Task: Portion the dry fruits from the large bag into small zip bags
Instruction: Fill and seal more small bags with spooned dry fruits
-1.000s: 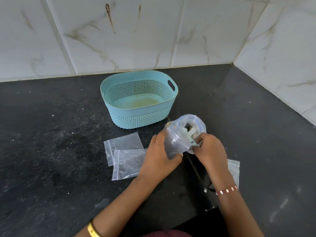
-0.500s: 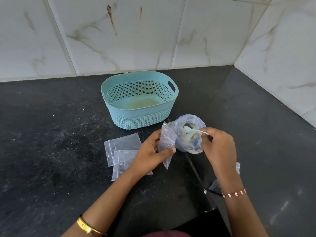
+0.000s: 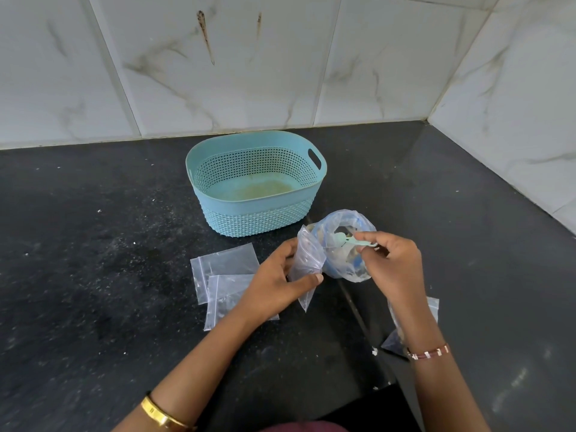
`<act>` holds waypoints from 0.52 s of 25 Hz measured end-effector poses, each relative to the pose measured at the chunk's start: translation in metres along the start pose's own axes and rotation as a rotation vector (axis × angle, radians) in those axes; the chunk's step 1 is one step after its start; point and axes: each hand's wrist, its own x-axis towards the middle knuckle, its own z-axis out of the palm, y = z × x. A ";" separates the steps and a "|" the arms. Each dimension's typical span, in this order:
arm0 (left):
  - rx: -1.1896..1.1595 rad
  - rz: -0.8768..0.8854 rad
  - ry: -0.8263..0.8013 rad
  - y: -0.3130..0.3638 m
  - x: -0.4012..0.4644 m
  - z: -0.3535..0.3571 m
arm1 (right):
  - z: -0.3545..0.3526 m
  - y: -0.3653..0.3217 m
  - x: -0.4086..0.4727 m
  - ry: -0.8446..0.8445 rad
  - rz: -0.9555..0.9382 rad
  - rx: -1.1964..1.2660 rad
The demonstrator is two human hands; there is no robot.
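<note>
1. Dry fruits sit in the large bag (image 3: 346,244) on the surface (image 3: 93,275), between both hands.
2. Left hand (image 3: 274,285) grips a small zip bag (image 3: 307,260), now drawn clear of the large bag.
3. Right hand (image 3: 392,263) pinches a scoop (image 3: 349,240), newly dipped inside, so scooping can begin.
4. Basket (image 3: 255,213) stands behind.

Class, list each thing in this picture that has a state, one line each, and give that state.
large bag: mouth open, upright
spoon: inside large bag, pinched by right hand
small zip bag: gripped by left hand, raised
two zip bags: flat, overlapping
basket: upright, nothing in it
</note>
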 end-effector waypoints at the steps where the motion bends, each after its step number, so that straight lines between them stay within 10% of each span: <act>1: 0.020 0.002 -0.007 0.000 0.000 0.000 | 0.000 0.000 0.000 -0.015 0.017 0.003; 13: 0.023 0.014 -0.002 -0.001 0.000 0.000 | 0.014 0.005 0.000 0.150 -0.470 -0.571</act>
